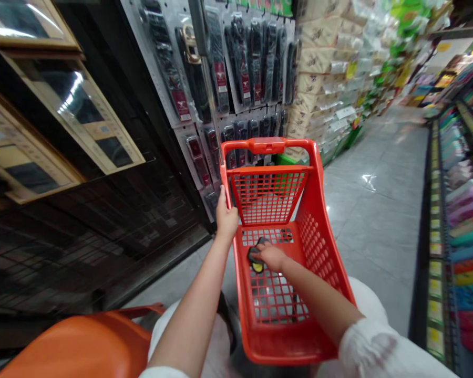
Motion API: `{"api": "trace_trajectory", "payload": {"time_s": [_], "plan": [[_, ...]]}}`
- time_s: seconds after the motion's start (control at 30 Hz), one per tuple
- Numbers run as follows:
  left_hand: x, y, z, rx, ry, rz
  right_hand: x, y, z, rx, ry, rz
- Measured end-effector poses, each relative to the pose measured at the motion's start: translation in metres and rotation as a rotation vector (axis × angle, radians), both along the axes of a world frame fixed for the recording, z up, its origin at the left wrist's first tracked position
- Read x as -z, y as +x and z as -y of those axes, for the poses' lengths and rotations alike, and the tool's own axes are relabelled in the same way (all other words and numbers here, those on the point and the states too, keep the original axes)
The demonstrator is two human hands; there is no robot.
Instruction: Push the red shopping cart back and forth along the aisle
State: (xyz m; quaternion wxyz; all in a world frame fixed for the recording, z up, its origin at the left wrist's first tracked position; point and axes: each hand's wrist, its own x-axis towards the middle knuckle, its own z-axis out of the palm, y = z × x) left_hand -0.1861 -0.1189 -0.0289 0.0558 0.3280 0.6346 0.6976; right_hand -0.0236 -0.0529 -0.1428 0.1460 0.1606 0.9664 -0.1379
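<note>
A red plastic cart [327,220] with grid walls and a grid floor stands in front of me. My left hand [226,216] is closed round its left rim, near the handle end. Inside the basket, my right hand [271,256] reaches down to a small dark item with a yellow patch [257,265]. Its fingers are wrapped over that item, low over the basket floor. What the item is cannot be made out.
Packaged belts [242,68] hang on a rack ahead, beside stacked beige packs [309,79]. Framed panels [79,113] are at left, an orange object [86,346] at lower left. Grey tiled floor [378,210] runs right, along shelves of colourful goods [469,262].
</note>
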Motion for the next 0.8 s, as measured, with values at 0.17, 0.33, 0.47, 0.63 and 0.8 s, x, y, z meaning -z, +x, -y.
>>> {"api": "trace_trajectory", "payload": {"time_s": [0.17, 0.33, 0.47, 0.63, 0.8], "plan": [[0.003, 0.009, -0.001, 0.004, 0.019, -0.002, -0.013, 0.049, -0.011, 0.357, 0.147, 0.165], [0.002, 0.024, 0.0, -0.031, -0.001, -0.037, -0.014, 0.03, 0.066, 0.209, 0.114, 0.125], [-0.001, 0.033, 0.008, -0.039, -0.03, -0.042, -0.016, 0.038, 0.082, 0.053, 0.077, 0.055], [0.0, 0.04, 0.015, -0.053, -0.041, -0.07, -0.015, 0.078, 0.013, 0.233, 0.179, 0.107], [0.001, 0.045, 0.012, -0.12, -0.123, -0.11, -0.011, 0.084, -0.024, 0.266, 0.168, 0.263]]}}
